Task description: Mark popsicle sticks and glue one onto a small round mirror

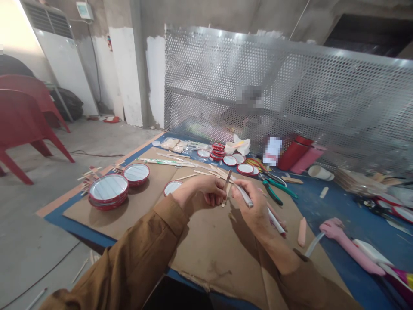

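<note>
Head view: thin brown stick (227, 181), slightly tilted.

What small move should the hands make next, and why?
Probably the right hand should guide the tip of the white tube along the brown stick: the left hand pinches this stick, and the tube, gripped in the right hand, points toward it. Whether they touch, I cannot tell.
</note>
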### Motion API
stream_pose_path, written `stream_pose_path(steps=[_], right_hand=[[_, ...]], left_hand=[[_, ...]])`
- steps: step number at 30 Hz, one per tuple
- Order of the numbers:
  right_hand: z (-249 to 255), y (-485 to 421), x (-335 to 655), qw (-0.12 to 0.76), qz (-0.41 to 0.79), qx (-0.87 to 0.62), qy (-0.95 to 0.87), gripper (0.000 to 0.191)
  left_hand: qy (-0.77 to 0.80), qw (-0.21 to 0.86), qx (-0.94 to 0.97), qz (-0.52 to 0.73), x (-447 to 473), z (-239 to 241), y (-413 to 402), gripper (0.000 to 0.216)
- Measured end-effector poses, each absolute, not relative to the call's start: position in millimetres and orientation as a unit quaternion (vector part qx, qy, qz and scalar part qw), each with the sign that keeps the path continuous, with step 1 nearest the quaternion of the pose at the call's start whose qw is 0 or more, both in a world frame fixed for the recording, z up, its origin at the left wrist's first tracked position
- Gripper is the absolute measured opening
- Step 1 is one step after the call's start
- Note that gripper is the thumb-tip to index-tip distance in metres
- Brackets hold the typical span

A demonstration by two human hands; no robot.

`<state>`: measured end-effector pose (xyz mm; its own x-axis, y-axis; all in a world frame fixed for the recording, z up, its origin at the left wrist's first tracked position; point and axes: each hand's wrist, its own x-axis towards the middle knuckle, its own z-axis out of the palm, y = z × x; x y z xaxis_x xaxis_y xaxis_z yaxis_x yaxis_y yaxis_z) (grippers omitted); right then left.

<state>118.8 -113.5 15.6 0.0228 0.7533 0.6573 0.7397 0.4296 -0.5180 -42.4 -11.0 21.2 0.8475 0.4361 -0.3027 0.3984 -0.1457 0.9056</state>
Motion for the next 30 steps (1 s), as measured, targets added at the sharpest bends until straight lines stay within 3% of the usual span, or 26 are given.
stream_pose_path(steps=[30], right_hand=[[17.9, -114.4, 116.4, 0.472, 0.017, -0.518, -0.713, 0.018]], left_hand=[[0.278, 0.606, 0.745, 0.019, -40.7, 14.4, -6.3, 0.016]])
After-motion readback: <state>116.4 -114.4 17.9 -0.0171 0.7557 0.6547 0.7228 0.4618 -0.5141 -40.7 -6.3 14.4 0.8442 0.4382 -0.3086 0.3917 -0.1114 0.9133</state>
